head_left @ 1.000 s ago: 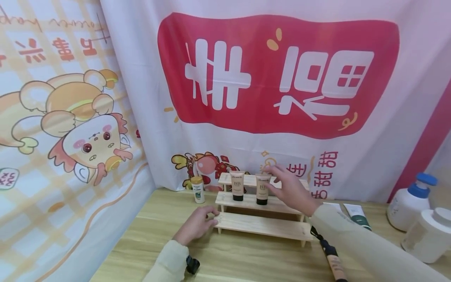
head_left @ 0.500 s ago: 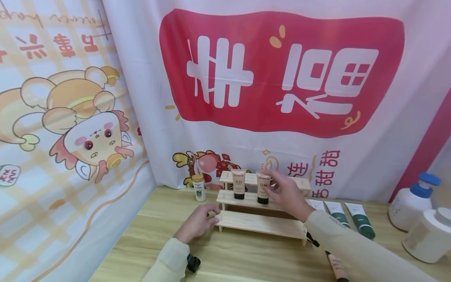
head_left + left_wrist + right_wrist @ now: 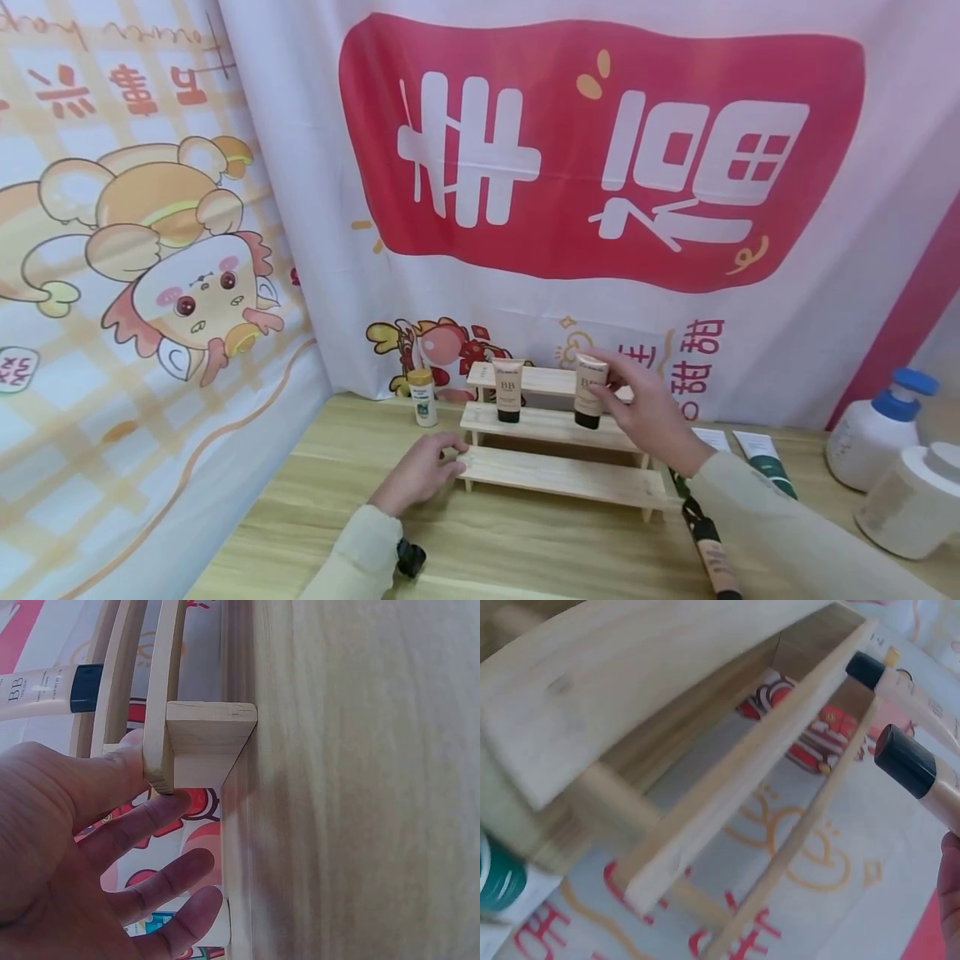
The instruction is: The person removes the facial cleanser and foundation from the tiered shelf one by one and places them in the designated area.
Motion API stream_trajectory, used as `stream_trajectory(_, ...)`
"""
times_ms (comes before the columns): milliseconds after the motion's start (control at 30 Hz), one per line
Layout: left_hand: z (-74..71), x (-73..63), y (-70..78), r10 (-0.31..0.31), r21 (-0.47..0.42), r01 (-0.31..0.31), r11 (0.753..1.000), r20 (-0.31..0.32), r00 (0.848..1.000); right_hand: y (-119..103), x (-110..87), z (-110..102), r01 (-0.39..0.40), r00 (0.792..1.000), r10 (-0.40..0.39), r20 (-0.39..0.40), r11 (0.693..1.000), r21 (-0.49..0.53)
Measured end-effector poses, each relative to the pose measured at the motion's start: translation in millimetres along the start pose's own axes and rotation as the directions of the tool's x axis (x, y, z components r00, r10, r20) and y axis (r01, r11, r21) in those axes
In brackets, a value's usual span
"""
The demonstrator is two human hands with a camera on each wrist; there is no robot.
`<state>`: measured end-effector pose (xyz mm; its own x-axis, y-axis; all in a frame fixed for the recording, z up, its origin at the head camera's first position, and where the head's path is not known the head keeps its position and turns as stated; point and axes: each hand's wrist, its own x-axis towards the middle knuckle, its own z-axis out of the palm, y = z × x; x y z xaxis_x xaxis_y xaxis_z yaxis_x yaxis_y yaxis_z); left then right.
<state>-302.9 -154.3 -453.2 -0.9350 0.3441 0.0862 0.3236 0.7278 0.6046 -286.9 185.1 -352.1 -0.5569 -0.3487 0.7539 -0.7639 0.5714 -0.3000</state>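
Note:
A three-step wooden stand (image 3: 555, 477) stands on the table. My left hand (image 3: 420, 477) pinches the left end of its lowest shelf, thumb on top and forefinger beneath in the left wrist view; the other fingers are spread. My right hand (image 3: 663, 410) holds a beige BB cream tube (image 3: 589, 390) between thumb and fingers, its black cap (image 3: 906, 761) downward. This tube leans slightly at the middle shelf; whether the cap touches the wood I cannot tell. Left of it, a second BB cream tube (image 3: 508, 388) stands upright on that shelf.
A small white bottle with a yellow cap (image 3: 422, 398) stands left of the stand. On the right lie green-and-white tubes (image 3: 765, 462) and a beige tube with a black strap (image 3: 712, 554). Behind them are a blue-topped pump bottle (image 3: 873, 433) and a white jar (image 3: 911, 504).
My right hand has closed on the right BB cream tube and carried it to the right, away from the other tube. My left hand stays at the lowest shelf's end.

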Motion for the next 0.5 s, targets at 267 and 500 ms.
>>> stream_trajectory(267, 2.8, 0.3, -0.4, 0.021, -0.024, -0.021, 0.999, 0.008, 1.000, 0, -32.4, -53, -0.104, 0.994, 0.105, -0.001, 0.983, -0.153)
stream_trajectory(500, -0.1, 1.1, -5.3, 0.050, -0.028, -0.050, 0.998, -0.003, 0.999, 7, -72.8, -93, -0.138, 0.988, 0.154, 0.034, 0.949, -0.283)
